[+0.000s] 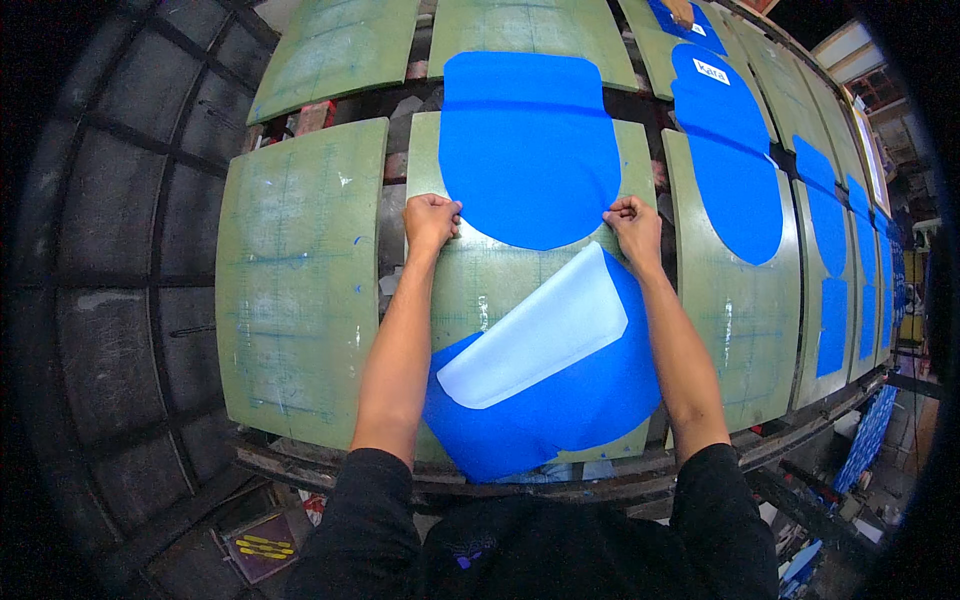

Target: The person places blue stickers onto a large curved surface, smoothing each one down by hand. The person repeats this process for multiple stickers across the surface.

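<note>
A blue cut fabric panel point(529, 157) with a rounded lower edge lies across two green printing boards, spanning the gap between them. My left hand point(433, 223) pinches its lower left edge, and my right hand point(634, 225) pinches its lower right edge. Below, between my forearms, a second blue fabric piece point(600, 390) lies on the near board point(450, 300), partly folded over to show a pale underside point(540, 330). The near part of this piece hangs at the board's front edge.
More blue panels point(731, 165) lie on boards to the right, one with a white lettered patch. Another person's hand point(679, 11) touches blue fabric at the top right. Dark gaps separate the boards. A metal rail point(300, 461) runs along the front, and a dark gridded panel point(105, 225) stands left.
</note>
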Demonstrator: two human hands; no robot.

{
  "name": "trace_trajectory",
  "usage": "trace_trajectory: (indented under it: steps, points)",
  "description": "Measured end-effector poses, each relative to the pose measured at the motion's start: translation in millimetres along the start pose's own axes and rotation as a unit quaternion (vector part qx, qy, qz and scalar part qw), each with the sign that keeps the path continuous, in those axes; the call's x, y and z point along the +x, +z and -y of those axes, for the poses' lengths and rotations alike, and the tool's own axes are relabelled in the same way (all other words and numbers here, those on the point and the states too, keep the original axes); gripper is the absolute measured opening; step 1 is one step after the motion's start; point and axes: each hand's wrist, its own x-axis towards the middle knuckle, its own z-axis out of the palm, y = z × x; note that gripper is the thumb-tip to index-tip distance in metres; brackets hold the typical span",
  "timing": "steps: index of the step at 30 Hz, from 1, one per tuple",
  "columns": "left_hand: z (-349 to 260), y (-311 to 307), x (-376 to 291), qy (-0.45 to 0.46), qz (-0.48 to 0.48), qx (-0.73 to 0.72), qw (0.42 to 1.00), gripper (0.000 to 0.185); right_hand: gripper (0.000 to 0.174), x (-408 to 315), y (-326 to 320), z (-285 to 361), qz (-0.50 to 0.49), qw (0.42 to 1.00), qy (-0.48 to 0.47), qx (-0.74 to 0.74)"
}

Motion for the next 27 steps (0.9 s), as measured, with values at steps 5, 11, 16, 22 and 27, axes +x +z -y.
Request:
trace_trajectory:
  steps: [5, 11, 16, 22, 27]
  points:
    - [2.9, 0.7, 0.9, -0.006, 0.004, -0.006, 1.0, 0.012, 0.018, -2.5, -0.1, -2.2, -0.003, 1.0, -0.012, 0.004]
    - [7.8, 2.7, 2.4, 0.01, -0.003, -0.025, 1.0, 0.013, 0.017, -4.3, 0.4, -2.2, -0.008, 0.999, -0.02, 0.028]
    - [7.7, 2.6, 1.2, 0.012, 0.0, -0.029, 1.0, 0.013, 0.019, -6.1, -1.6, 0.0, -0.004, 0.998, 0.0, 0.057]
    - [2.7, 3.1, -3.1, 0.014, -0.003, -0.021, 1.0, 0.014, 0.019, -7.8, -1.8, 2.4, -0.006, 0.999, 0.002, 0.049]
    - [-3.1, 3.2, -7.1, 0.009, -0.017, -0.012, 1.0, 0.013, 0.018, -7.2, -1.1, 2.1, -0.006, 0.999, 0.001, 0.047]
